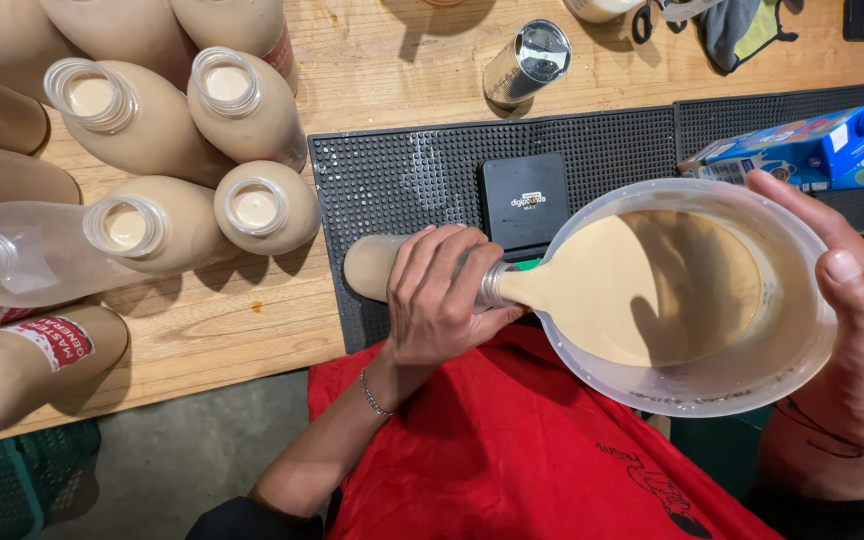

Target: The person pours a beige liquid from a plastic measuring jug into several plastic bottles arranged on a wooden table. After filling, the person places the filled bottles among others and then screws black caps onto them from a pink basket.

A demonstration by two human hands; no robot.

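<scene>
My left hand grips a clear bottle partly filled with beige liquid; the bottle stands on a black ribbed mat. My right hand holds a large translucent plastic pitcher by its handle side, tilted so its spout meets the bottle's neck. Beige liquid fills the pitcher and runs into the bottle. A small black digital scale sits just behind the bottle.
Several open bottles of the same beige liquid stand on the wooden table at the left, some capless. A metal shaker lies behind the mat. Blue cartons rest at the right. A cloth lies at the far edge.
</scene>
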